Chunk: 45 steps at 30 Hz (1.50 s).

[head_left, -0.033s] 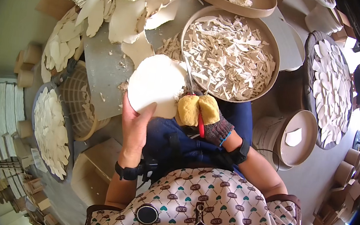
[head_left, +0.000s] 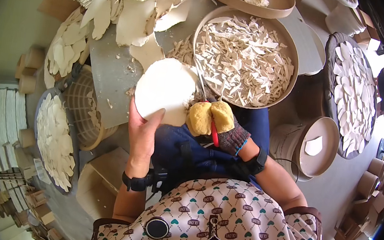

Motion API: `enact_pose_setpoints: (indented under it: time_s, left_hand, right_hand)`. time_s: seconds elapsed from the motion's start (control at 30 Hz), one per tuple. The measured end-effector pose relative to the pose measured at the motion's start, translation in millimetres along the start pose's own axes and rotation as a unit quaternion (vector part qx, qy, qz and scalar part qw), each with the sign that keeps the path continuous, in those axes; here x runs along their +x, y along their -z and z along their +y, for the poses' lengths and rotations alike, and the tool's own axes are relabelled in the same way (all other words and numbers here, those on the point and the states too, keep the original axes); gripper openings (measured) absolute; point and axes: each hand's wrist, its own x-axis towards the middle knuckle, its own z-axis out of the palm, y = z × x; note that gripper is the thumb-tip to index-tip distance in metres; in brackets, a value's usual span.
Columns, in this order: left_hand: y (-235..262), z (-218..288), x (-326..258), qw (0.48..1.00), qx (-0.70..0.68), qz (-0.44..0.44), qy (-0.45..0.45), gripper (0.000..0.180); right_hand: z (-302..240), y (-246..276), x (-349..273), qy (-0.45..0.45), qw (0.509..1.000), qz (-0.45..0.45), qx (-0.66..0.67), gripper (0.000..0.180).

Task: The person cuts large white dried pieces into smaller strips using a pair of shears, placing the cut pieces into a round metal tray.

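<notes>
My left hand (head_left: pixel 143 131) pinches a roundish, flat white piece (head_left: pixel 166 90) by its lower edge, thumb on top. In a grey knit glove with yellow padding, my right hand (head_left: pixel 218 123) grips red-handled scissors (head_left: pixel 215 135). Their metal blades point up and away, at the right edge of the white piece. The padding hides most of the fingers and part of the handles. Just beyond, a round tan tub (head_left: pixel 294 77) holds a heap of narrow off-white offcuts (head_left: pixel 245 59).
Large ragged off-white sheets (head_left: pixel 134 22) are piled at the far left of the grey table (head_left: pixel 107 69). A woven basket (head_left: pixel 78 106) and a tray of flat pieces (head_left: pixel 55 144) stand left. On the right are a tan bucket (head_left: pixel 285 138) and another tray of pieces (head_left: pixel 353 96).
My left hand and the white piece have shifted very slightly left. The scissors stay at its right edge, in almost the same place.
</notes>
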Motion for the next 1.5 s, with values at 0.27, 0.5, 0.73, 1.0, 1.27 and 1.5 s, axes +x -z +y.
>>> enact_pose_setpoints:
  time_s: [0.27,0.5,0.73,1.0,1.27,1.5]
  left_hand:
    - [-18.8,-4.8,5.2,0.99,0.02,0.1,-0.096,0.069]
    - [-3.0,2.4,13.2,0.994,0.013,0.092,-0.055,0.074]
    - [1.1,12.0,16.0,0.999,0.02,0.004,-0.038,0.072]
    - [5.9,22.6,16.6,0.999,0.028,-0.023,-0.018,0.071]
    - [11.3,20.2,11.5,0.999,0.019,-0.043,0.025,0.072]
    - [10.7,40.2,15.3,0.996,0.065,-0.068,0.008,0.075]
  right_hand:
    - [-18.1,-12.9,-2.4,0.047,0.977,-0.006,-0.207,0.024]
    - [-31.3,-25.1,-0.9,-0.023,0.991,0.013,-0.13,0.024]
    - [-8.8,-16.4,4.2,0.021,0.998,0.014,-0.055,0.025]
    - [-12.8,-17.1,8.4,0.083,0.979,0.003,-0.188,0.029]
    - [-25.3,-23.3,4.2,0.061,0.984,0.024,-0.166,0.013]
    - [-29.8,-20.5,19.6,0.194,0.949,0.001,-0.247,0.016]
